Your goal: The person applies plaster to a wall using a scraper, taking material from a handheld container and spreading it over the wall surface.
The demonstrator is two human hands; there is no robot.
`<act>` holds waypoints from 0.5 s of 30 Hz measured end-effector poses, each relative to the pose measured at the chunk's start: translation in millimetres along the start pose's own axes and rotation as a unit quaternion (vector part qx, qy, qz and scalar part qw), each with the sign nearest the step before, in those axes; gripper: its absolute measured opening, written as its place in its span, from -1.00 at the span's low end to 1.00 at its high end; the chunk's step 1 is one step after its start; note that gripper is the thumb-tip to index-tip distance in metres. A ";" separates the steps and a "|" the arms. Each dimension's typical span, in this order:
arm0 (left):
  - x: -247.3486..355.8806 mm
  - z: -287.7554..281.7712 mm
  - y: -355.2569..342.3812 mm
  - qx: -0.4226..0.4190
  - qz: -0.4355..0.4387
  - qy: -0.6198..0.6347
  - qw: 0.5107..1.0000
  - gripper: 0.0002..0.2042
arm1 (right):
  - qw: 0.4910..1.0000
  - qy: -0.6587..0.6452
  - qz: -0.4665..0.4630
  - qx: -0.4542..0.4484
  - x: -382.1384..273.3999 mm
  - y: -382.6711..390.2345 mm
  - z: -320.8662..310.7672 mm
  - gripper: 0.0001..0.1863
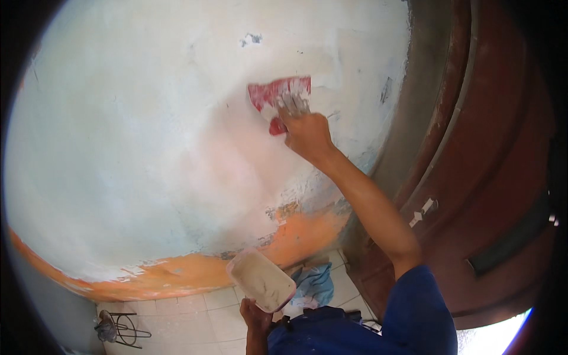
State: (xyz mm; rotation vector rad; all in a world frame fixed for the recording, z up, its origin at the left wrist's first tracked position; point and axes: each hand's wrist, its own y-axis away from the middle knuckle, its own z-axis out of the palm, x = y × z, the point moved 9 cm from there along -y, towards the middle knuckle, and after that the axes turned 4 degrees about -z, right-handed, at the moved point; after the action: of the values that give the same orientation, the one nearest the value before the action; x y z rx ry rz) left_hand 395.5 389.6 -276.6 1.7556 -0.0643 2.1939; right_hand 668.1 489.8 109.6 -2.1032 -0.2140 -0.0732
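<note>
My right hand (309, 135) grips a wide red putty knife (269, 93), its fingers spread over the blade and smeared with pale filler. The blade lies against the wall (148, 118), which is coated in whitish, patchy filler. Low in front of my body, my left hand (255, 319) holds a rectangular tub (260, 278) by its near end. Pale putty coats the inside of the tub. Part of the left hand is hidden under it.
Bare orange paint (302, 234) runs along the wall's foot. A dark red door (491, 148) stands to the right. On the tiled floor (183, 319) are a blue cloth (315, 283) and, at lower left, a small dark metal frame (126, 328) beside a crumpled grey bundle (106, 327).
</note>
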 end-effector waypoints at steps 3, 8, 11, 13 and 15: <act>-10.8 10.4 -2.3 -0.045 -0.114 0.402 0.908 -0.51 | 0.999 0.000 -0.038 0.020 -11.0 14.9 -12.7 -0.55; -3.1 12.1 3.2 -0.042 -0.102 0.423 0.899 -0.52 | 0.975 0.020 -0.036 0.219 -4.5 -4.8 -94.7 -0.50; -10.4 11.3 7.4 -0.053 -0.117 0.445 0.886 -0.53 | 0.971 0.068 0.019 0.226 26.2 -40.0 -96.4 -0.50; -17.8 6.4 7.3 -0.028 -0.102 0.411 0.906 -0.52 | 0.976 0.128 0.028 0.171 38.0 -38.2 -48.9 -0.48; -16.1 -2.2 7.8 -0.019 -0.080 0.400 0.913 -0.51 | 0.983 0.137 0.024 0.123 31.7 -35.4 -23.5 -0.45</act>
State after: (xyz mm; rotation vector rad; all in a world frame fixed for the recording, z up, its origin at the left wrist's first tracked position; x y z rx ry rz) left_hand 394.3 379.1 -291.3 0.6946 0.2213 2.5707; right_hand 693.6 491.4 156.0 -1.8269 -0.0057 -0.2913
